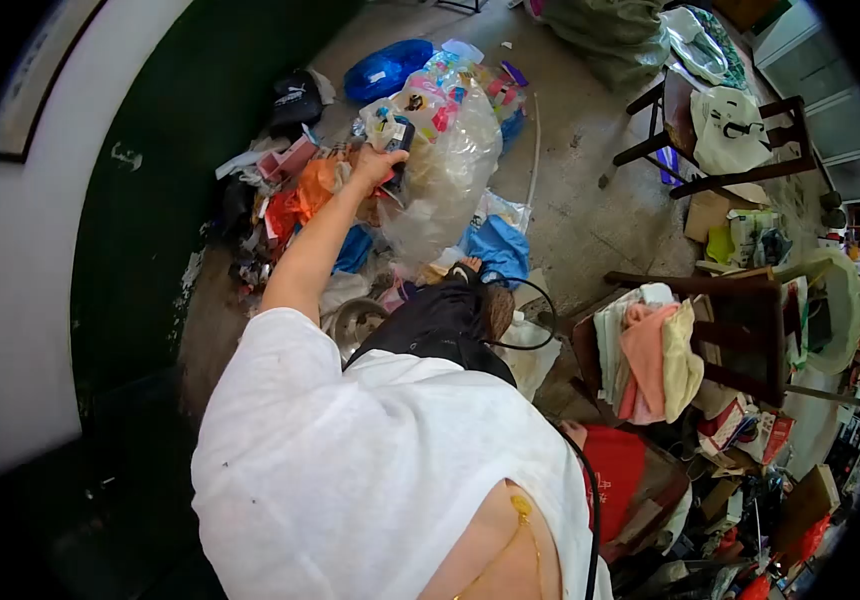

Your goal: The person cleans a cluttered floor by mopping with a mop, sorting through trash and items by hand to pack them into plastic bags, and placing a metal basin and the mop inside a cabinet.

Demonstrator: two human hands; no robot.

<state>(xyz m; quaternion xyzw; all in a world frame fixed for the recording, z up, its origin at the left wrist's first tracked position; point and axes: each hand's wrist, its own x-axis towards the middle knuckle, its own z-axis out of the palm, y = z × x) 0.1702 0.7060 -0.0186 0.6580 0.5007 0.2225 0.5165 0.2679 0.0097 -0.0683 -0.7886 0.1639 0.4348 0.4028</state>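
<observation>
My left hand [380, 163] reaches forward over a heap of mixed plastic and cloth. Its fingers are closed round a dark box-shaped object [402, 138], whose exact kind I cannot make out. Beside it lie a big clear plastic bag [460, 160], orange plastic [318, 186] and a pink box-like piece [288, 158]. A metal bowl [355, 322] sits on the floor by my leg. Of my right hand [575, 432], only a small patch of skin seems to show past my shirt, near a red cloth [615, 472]; its fingers are hidden.
A blue bag [388, 70] and a black cap [297, 102] lie at the heap's far side. To the right stand a wooden chair [685, 125] with a white bag and another chair [740, 335] with folded towels [647, 355]. Clutter fills the far right.
</observation>
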